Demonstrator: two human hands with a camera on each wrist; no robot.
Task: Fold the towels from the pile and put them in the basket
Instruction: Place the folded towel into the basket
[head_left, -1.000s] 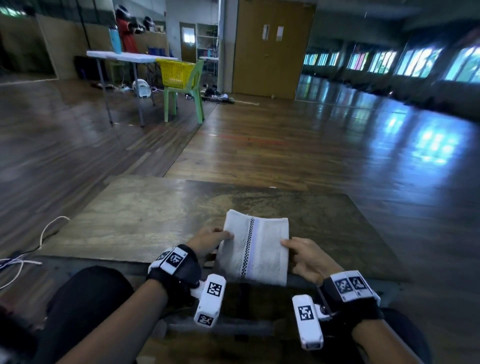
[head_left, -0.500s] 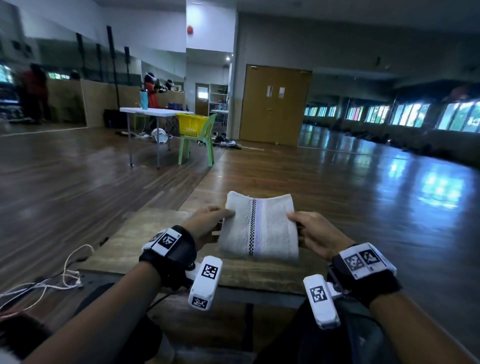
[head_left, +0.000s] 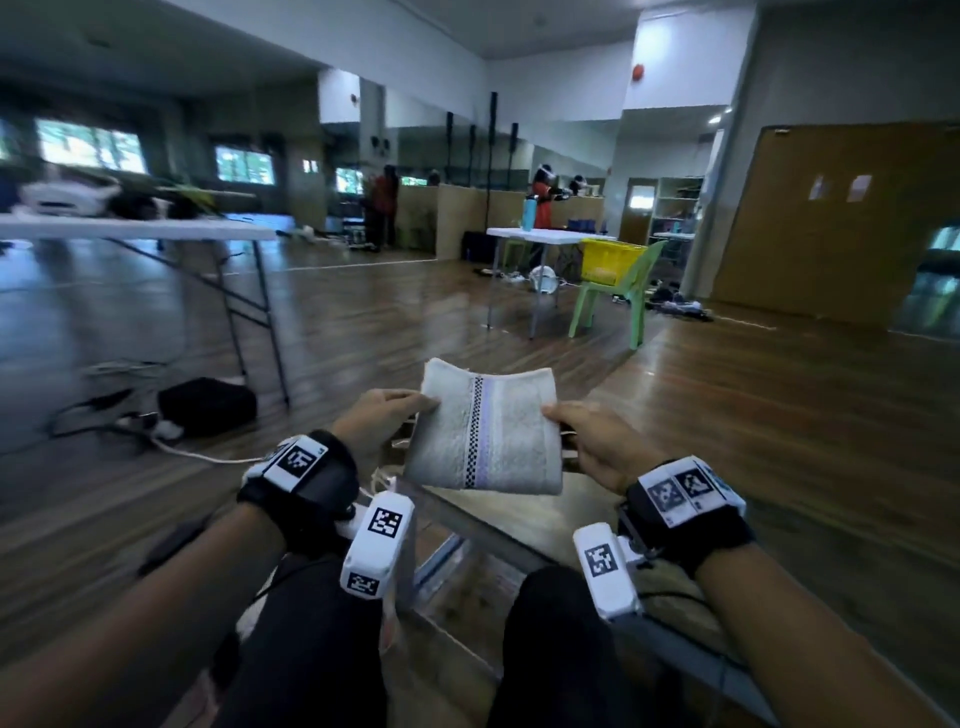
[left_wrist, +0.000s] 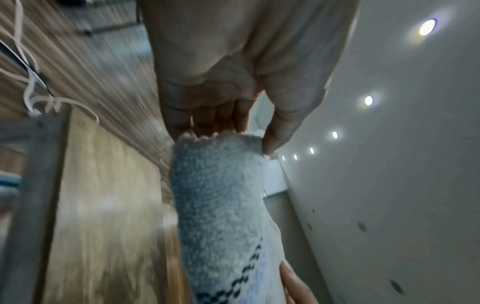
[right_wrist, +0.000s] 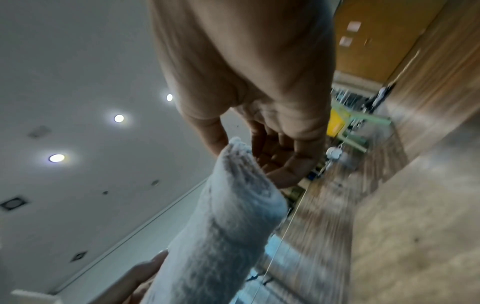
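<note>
Above bench (head_left: 524, 525), left hand (head_left: 376, 423) and right hand (head_left: 597, 441) extended forward, fingers (left_wrist: 275, 131) pinching folded towel (head_left: 488, 434) edges.

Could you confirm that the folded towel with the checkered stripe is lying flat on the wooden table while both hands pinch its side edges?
Not quite: the folded towel is not lying on the wooden table; it is held up in the air above it, as the head view shows. The rest holds: the left hand and right hand each pinch a side edge.
</note>
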